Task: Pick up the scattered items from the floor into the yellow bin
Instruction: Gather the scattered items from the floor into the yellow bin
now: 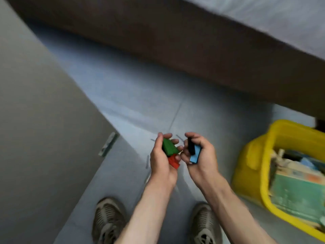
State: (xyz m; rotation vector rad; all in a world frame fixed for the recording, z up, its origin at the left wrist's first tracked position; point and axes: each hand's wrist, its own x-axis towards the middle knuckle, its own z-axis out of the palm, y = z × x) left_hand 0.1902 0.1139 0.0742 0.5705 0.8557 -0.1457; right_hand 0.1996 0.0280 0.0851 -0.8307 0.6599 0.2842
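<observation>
Two hands full of little blocks, up above the grey floor (140,103).

Left hand (161,158) with fingers curled around a green block (169,147) and a red block (173,162), the red one just under the green. Right hand (200,155) with fingers closed on a black block (191,146) and a light blue block (195,156), touching each other. Yellow bin (253,155) down on the floor to the right, near the right hand, already holding many blurry things. Two tan shoes (108,221) below.
</observation>
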